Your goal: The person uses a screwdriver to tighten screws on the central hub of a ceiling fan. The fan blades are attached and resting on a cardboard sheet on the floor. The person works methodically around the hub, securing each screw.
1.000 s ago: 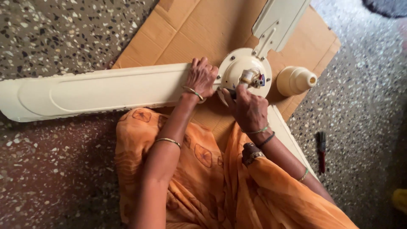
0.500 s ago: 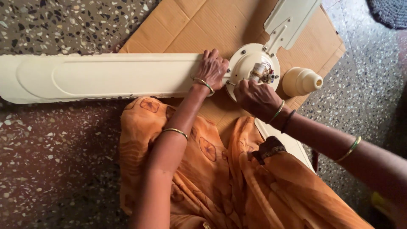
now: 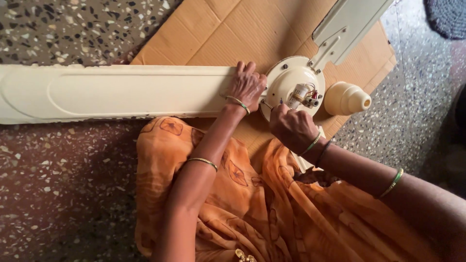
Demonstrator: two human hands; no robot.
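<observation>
A cream ceiling fan lies on a sheet of brown cardboard (image 3: 233,34). Its round motor housing (image 3: 286,80) faces up, with a short shaft and coloured wires (image 3: 303,94) at the centre. One long blade (image 3: 116,92) reaches left and a second blade (image 3: 347,24) runs up to the right. My left hand (image 3: 246,87) presses down on the root of the long blade, right beside the housing. My right hand (image 3: 292,127) is closed on a thin tool (image 3: 272,104) at the housing's near left edge, where the blade joins.
A cream cone-shaped fan cover (image 3: 345,98) lies on the cardboard just right of the motor. Speckled terrazzo floor (image 3: 63,184) surrounds the cardboard. Orange patterned cloth (image 3: 252,204) covers my lap below the fan. A dark mat (image 3: 449,17) sits at the top right corner.
My right hand has come off the top of the motor shaft and down to the housing's near left edge. My left hand stays on the blade root. The view has shifted a little.
</observation>
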